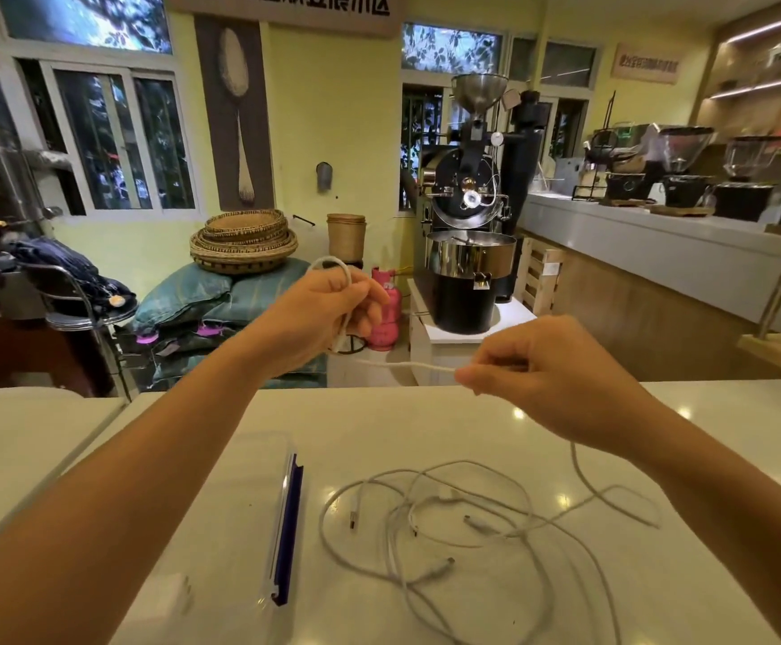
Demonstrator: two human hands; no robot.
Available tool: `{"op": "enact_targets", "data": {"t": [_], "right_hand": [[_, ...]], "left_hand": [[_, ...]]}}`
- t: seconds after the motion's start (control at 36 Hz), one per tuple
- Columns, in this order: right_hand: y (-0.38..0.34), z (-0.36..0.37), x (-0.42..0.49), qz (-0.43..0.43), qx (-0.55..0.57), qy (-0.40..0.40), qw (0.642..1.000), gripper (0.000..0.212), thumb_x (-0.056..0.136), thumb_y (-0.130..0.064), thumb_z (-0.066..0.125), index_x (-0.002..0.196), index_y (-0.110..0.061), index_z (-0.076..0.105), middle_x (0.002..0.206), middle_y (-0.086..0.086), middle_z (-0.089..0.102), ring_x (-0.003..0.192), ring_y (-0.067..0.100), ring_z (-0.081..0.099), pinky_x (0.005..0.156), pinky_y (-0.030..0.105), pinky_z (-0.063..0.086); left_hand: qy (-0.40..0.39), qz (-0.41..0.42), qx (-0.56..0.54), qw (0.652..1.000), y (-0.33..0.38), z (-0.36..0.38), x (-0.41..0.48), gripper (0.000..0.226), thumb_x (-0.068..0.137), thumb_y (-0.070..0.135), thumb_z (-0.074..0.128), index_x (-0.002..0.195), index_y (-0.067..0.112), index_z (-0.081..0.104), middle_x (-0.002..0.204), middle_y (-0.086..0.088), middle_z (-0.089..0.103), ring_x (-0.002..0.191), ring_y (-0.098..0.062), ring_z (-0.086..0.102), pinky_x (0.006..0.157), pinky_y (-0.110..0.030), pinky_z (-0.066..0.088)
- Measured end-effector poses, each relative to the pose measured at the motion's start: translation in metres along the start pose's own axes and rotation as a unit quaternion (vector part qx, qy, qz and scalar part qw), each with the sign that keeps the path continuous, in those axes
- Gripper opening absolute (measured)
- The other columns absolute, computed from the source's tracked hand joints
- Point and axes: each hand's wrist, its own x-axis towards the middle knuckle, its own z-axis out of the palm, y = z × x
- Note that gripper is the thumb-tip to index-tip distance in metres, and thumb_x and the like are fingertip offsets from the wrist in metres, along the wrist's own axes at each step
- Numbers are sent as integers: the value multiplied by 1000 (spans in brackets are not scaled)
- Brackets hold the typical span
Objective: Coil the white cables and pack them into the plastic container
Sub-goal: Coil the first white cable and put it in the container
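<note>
Cables, thin and white, are lying tangled on the shiny white table beside the clear plastic container, which is being partly hidden by the left arm. One white cable is being held up: its loop is being gripped by the left hand, and its straight part is being pinched by the right hand. Woven baskets and a black roaster are standing behind.

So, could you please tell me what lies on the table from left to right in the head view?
Clear plastic container, its blue clip, then the tangle of loose white cables.
</note>
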Motion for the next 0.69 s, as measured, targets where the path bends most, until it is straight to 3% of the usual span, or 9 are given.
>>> {"op": "enact_targets", "data": {"t": [0.08, 0.22, 0.39, 0.47, 0.56, 0.69], "right_hand": [[3, 5, -5, 16, -33, -16, 999, 21, 83, -32, 59, 73, -19, 71, 52, -10, 51, 51, 4, 50, 52, 17, 36], [9, 13, -13, 22, -49, -28, 998, 25, 84, -34, 57, 82, -14, 73, 57, -13, 53, 60, 7, 52, 70, 36, 50], [1, 9, -14, -49, -38, 0, 998, 28, 82, -35, 54, 73, -13, 68, 49, -9, 47, 59, 6, 50, 55, 25, 40], [-2, -5, -6, -75, -13, 39, 996, 29, 76, -39, 47, 63, -18, 62, 46, -11, 45, 55, 1, 53, 43, 14, 39], [4, -18, 10, -101, -9, 72, 992, 26, 76, -37, 51, 67, -17, 63, 47, -11, 46, 48, 0, 52, 43, 8, 40], [19, -34, 42, -105, 26, 118, 987, 23, 75, -23, 65, 78, -1, 66, 59, -6, 55, 53, -2, 53, 52, 4, 44]], "left_hand": [[15, 5, -51, 999, 10, -9, 0, 35, 97, 7, 25, 78, 5, 54, 49, 3, 61, 44, -3, 52, 46, -11, 45], [24, 2, -90, 996, 18, -19, -5, 35, 97, 9, 27, 78, 7, 56, 56, 1, 59, 46, -5, 54, 47, -12, 47], [28, -14, 17, 999, 2, -6, -3, 34, 97, 7, 30, 74, 8, 54, 47, 7, 61, 44, -1, 53, 46, -10, 44], [-15, -35, 72, 997, -11, 3, -8, 33, 97, 8, 31, 75, 10, 56, 62, 0, 61, 48, 1, 55, 49, -11, 44], [-69, -52, 115, 990, -22, 16, -16, 30, 97, 11, 30, 79, 12, 55, 74, -6, 59, 61, -7, 58, 59, -16, 45], [-154, -70, -14, 986, -26, 35, -33, 33, 95, 18, 30, 82, 10, 58, 59, 6, 62, 53, -6, 56, 54, -15, 43]]}}
